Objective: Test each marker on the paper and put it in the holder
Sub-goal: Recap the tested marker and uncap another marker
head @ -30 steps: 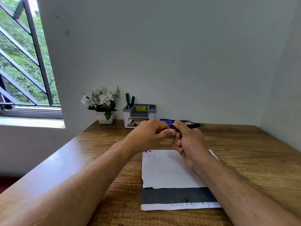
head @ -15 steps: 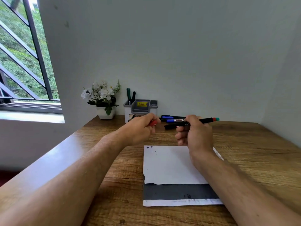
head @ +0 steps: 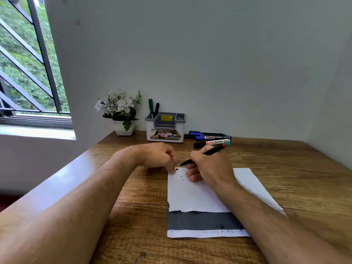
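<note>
My right hand (head: 211, 168) grips a black marker (head: 213, 151) with a red and teal end, uncapped, its tip pointing down-left just above the top left corner of the white paper (head: 198, 195). A few small dark dots mark that corner. My left hand (head: 158, 155) is curled into a fist beside the paper's corner, closed round the marker's red cap, which is almost hidden. The grey and white holder (head: 164, 128) stands at the back by the wall with two dark markers (head: 153, 109) upright in it.
Several loose markers (head: 211, 138) lie on the wooden table (head: 285, 168) right of the holder. A white pot of flowers (head: 120, 109) stands left of it. A dark grey band crosses the paper's near end. A barred window (head: 28, 73) is at the left.
The hands pulled the cap off and drew apart. My right hand turned the marker tip-down and lowered it to the paper's top left corner; my left hand dropped beside the paper.
</note>
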The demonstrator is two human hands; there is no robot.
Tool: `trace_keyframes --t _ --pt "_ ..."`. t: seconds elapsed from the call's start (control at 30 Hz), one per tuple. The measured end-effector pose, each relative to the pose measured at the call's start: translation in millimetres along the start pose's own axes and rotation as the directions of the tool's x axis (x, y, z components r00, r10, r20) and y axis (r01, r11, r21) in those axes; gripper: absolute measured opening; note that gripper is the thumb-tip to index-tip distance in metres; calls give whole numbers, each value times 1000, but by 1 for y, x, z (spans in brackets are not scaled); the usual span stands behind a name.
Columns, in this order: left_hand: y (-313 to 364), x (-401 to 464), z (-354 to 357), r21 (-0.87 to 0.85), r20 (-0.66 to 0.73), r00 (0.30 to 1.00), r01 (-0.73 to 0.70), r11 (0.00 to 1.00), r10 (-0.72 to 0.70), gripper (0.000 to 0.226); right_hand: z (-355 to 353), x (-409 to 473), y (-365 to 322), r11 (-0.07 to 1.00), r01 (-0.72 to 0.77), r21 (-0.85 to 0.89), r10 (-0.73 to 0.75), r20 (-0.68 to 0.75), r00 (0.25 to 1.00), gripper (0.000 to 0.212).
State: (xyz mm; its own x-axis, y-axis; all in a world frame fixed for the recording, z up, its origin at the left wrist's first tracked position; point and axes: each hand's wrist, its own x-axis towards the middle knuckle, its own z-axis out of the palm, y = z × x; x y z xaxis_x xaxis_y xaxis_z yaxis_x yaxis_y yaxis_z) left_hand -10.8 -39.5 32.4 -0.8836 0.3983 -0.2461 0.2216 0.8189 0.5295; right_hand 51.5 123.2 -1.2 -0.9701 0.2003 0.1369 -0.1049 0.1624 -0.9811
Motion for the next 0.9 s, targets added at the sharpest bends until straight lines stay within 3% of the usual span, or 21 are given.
trace_keyframes --t 0.3,0.9 --pt "-2 0 0 18 14 1000 -10 1000 10 21 -1 1 5 947 134 -291 -146 -19 989 16" --pt "-7 3 -2 9 0 1000 8 1000 -8 24 1 5 8 913 165 -373 -175 6 984 16"
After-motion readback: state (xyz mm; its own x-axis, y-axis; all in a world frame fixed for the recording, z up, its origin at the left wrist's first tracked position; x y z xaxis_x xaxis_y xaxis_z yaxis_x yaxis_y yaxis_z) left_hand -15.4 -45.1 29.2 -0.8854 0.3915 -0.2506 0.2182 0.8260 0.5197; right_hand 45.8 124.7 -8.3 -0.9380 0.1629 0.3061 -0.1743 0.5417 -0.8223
